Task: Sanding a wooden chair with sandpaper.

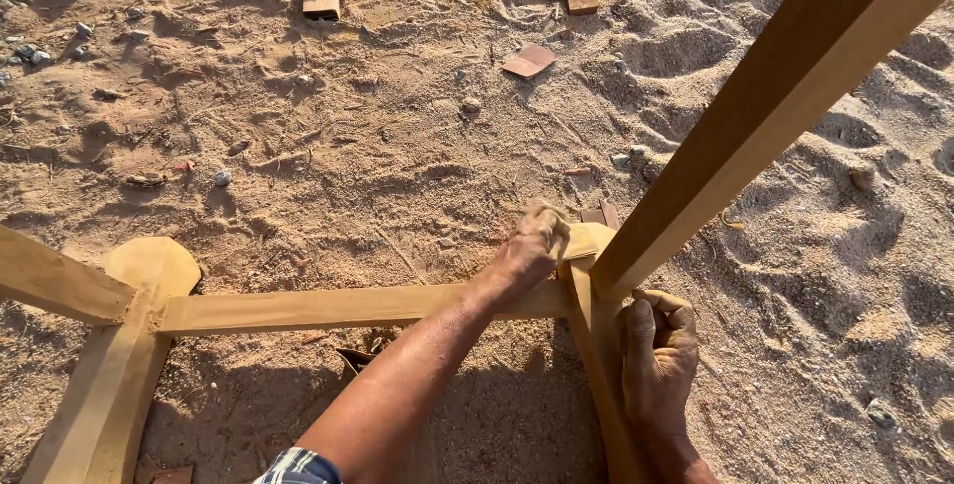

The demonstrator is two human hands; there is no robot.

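Wooden frame (348, 307), crossbar lying left-right, leg (785, 96) upward-right

Strong low warm sunlight, likely from behind the person. Sand (397, 166) is bright orange-tan, every ripple and pebble throwing a small hard shadow. A big dark shadow pools over the sand along the bottom edge, under the wooden frame (338, 307). The angled beam (785, 96) glows on its lit face, no blown-out glare. Focus is sharp throughout, hands included. Slight wide-angle stretch toward the corners. No motion blur.
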